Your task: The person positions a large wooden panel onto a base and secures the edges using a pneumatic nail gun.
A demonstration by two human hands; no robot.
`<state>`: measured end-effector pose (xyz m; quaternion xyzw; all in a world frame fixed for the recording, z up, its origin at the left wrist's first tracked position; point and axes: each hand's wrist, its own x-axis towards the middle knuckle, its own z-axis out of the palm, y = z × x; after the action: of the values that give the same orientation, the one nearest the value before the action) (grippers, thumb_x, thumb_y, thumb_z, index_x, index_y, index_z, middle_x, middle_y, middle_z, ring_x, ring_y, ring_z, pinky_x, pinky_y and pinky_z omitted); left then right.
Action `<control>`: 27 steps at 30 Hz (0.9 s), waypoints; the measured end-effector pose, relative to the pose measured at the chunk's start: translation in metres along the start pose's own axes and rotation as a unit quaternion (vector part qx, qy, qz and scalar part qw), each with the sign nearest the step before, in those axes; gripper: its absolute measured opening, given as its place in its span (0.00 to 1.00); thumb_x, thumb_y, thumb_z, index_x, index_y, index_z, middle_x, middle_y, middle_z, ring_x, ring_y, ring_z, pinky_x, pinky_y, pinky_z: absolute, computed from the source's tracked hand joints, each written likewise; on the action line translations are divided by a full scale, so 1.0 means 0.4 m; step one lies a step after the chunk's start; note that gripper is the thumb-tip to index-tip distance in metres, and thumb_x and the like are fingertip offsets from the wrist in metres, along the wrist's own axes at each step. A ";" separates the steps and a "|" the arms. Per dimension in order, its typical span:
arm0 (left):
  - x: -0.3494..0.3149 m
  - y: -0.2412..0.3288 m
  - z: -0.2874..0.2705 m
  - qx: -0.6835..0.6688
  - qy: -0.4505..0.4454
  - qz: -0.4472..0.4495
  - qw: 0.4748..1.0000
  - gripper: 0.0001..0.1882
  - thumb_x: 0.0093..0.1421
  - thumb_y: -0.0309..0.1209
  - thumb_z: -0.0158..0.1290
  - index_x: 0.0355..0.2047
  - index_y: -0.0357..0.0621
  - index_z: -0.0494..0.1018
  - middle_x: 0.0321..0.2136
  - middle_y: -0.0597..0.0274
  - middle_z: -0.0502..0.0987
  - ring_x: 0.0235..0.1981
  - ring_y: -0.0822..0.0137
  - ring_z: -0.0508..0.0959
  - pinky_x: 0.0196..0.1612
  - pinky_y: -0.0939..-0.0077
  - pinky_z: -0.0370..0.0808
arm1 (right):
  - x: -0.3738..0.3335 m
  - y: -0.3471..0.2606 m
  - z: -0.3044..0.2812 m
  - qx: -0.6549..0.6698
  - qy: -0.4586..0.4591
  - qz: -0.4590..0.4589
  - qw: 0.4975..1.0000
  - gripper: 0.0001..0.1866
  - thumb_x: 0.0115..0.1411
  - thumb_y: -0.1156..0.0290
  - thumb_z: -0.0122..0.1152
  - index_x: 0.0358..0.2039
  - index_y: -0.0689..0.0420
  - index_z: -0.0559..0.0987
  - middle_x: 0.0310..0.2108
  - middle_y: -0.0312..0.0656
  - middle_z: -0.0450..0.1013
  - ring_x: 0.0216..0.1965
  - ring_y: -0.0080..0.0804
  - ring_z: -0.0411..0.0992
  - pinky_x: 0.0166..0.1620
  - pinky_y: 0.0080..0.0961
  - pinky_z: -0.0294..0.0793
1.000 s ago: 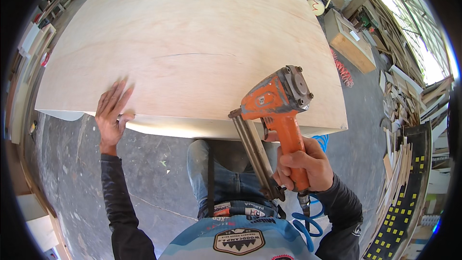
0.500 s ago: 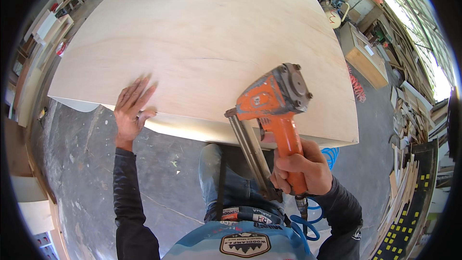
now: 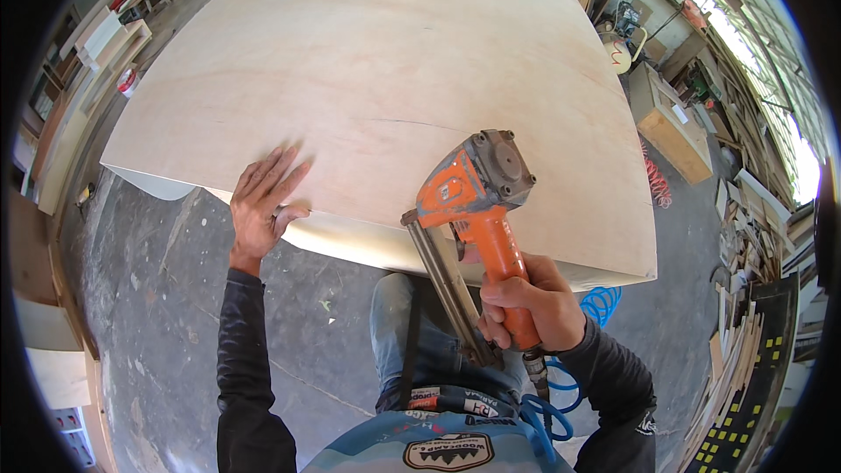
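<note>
A large pale plywood panel [image 3: 394, 61] spreads out in front of me, with its near edge close to my waist. My left hand [image 3: 265, 201] rests on that edge, fingers spread flat on the top face and thumb at the rim. In my right hand [image 3: 539, 302] is an orange pneumatic nail gun [image 3: 477, 201], gripped by its handle. Its dark head is over the near part of the panel, and the long metal magazine slants down toward my legs. Whether the nose touches the wood is hidden. A blue coiled air hose [image 3: 547, 420] runs from the handle's base.
At the right stand a wooden box [image 3: 670, 127], an air compressor [image 3: 618, 52] and stacks of timber offcuts [image 3: 745, 236]. A red coiled hose [image 3: 655, 177] lies beside the panel. Along the left are wooden shelf pieces [image 3: 88, 114] and a small bucket [image 3: 128, 81]. The floor [image 3: 193, 298] is grey concrete.
Against the panel, the nail gun has shifted left and slightly toward me. My left hand has slid a little right along the edge. The whole view has also shifted slightly.
</note>
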<state>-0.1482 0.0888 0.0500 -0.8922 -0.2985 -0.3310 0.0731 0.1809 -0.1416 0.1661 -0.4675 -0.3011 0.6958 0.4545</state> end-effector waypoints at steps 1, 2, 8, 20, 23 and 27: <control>-0.001 -0.001 0.002 0.000 0.000 -0.001 1.000 0.35 0.58 0.61 0.51 0.57 0.53 0.79 0.61 0.58 0.75 0.63 0.51 0.73 0.61 0.55 0.70 | 0.001 0.002 0.000 0.002 -0.001 -0.001 1.000 0.21 0.65 0.74 0.57 0.56 0.68 0.69 0.21 0.37 0.66 0.16 0.28 0.70 0.23 0.26 0.69; -0.002 -0.002 0.002 0.000 -0.001 -0.001 1.000 0.35 0.58 0.61 0.51 0.57 0.53 0.79 0.61 0.58 0.75 0.63 0.50 0.73 0.61 0.55 0.70 | 0.001 0.004 0.000 0.005 -0.002 -0.002 1.000 0.21 0.65 0.74 0.57 0.56 0.68 0.69 0.21 0.37 0.66 0.16 0.28 0.70 0.23 0.26 0.69; -0.003 -0.001 0.005 0.001 -0.006 -0.001 1.000 0.36 0.62 0.63 0.47 0.57 0.51 0.79 0.60 0.56 0.76 0.63 0.49 0.73 0.62 0.54 0.68 | 0.001 0.006 -0.002 -0.001 -0.002 -0.004 1.000 0.21 0.66 0.73 0.57 0.56 0.68 0.69 0.21 0.36 0.66 0.16 0.27 0.70 0.23 0.25 0.69; -0.005 -0.004 0.004 0.000 0.002 -0.001 1.000 0.35 0.59 0.61 0.51 0.57 0.53 0.79 0.61 0.58 0.75 0.63 0.50 0.73 0.61 0.55 0.69 | 0.013 0.002 0.016 -0.005 -0.006 -0.007 1.000 0.22 0.65 0.72 0.58 0.56 0.69 0.69 0.22 0.37 0.67 0.16 0.27 0.70 0.23 0.25 0.69; 0.003 0.002 0.002 -0.007 0.004 -0.002 1.000 0.34 0.58 0.61 0.52 0.57 0.54 0.79 0.61 0.59 0.75 0.63 0.51 0.73 0.61 0.55 0.69 | 0.025 0.008 0.019 -0.013 -0.013 -0.007 1.000 0.22 0.65 0.72 0.58 0.57 0.70 0.69 0.21 0.36 0.67 0.16 0.28 0.70 0.24 0.25 0.68; 0.000 0.000 0.006 -0.009 0.001 0.002 1.000 0.36 0.61 0.62 0.47 0.57 0.50 0.79 0.61 0.56 0.76 0.63 0.49 0.73 0.62 0.55 0.68 | 0.025 0.006 0.024 -0.017 -0.010 -0.004 1.000 0.22 0.65 0.72 0.58 0.57 0.70 0.69 0.21 0.37 0.67 0.16 0.28 0.70 0.24 0.25 0.69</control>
<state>-0.1467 0.0895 0.0483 -0.8931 -0.2936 -0.3344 0.0662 0.1699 -0.1335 0.1639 -0.4673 -0.3191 0.6933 0.4463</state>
